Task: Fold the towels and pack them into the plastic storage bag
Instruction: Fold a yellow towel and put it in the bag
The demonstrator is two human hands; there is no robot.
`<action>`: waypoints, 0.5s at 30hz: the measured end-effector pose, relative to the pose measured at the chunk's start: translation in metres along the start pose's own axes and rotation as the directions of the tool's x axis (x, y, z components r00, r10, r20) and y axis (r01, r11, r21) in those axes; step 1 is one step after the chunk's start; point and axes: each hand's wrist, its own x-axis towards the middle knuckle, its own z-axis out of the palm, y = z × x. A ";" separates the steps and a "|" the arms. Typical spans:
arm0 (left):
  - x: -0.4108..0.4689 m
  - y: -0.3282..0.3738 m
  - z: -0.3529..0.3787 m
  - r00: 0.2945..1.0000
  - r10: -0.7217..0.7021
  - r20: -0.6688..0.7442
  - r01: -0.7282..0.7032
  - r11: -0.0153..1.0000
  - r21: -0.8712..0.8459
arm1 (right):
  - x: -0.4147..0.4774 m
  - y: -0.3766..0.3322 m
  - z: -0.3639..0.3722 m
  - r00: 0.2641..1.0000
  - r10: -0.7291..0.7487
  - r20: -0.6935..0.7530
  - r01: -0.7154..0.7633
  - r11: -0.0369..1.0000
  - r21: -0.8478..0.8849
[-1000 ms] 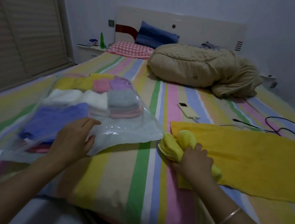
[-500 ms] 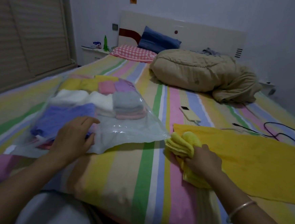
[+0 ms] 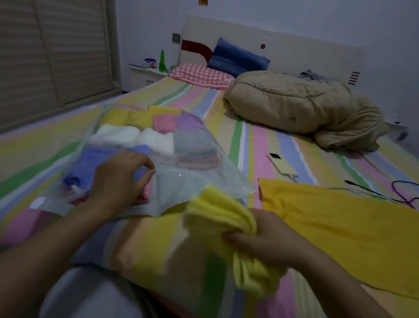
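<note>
Striped bed sheet (image 3: 232,140) as work surface; bag at left, yellow towel now heading for it.

Left to right: plastic storage bag (image 3: 201,183) lies flat on the sheet with packed towels (image 3: 154,142) in rows inside. The left hand (image 3: 119,177) is at its near open end, fingers curled and pinching the top film. A second ago it lay flatter on the bag, so this looks like opening the mouth. The folded yellow towel (image 3: 219,214) was down on the sheet a second ago. It is now lifted clear, just beside the bag's near corner, motion-blurred. The right hand (image 3: 270,236) grips it, fingers wrapped round the bundle, lower end hanging loose. Orange towel (image 3: 349,220) is spread flat at right, unfolded, untouched. Likely the insertion step is starting; the orange one remains to fold.
</note>
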 end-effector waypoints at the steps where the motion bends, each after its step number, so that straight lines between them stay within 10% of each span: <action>1: 0.005 0.000 -0.003 0.999 -0.035 -0.011 0.035 0.999 -0.025 | 0.001 -0.014 0.007 0.996 -0.079 0.032 0.082 0.994 -0.074; 7: 0.017 -0.008 -0.009 0.990 -0.135 -0.038 0.120 0.956 -0.267 | 0.059 -0.078 0.056 0.922 -0.346 -0.174 0.228 0.848 -0.479; 15: 0.010 0.000 -0.015 0.982 -0.165 -0.094 0.134 0.951 -0.278 | 0.161 -0.110 0.082 0.930 -0.028 -0.368 -0.090 0.950 -0.299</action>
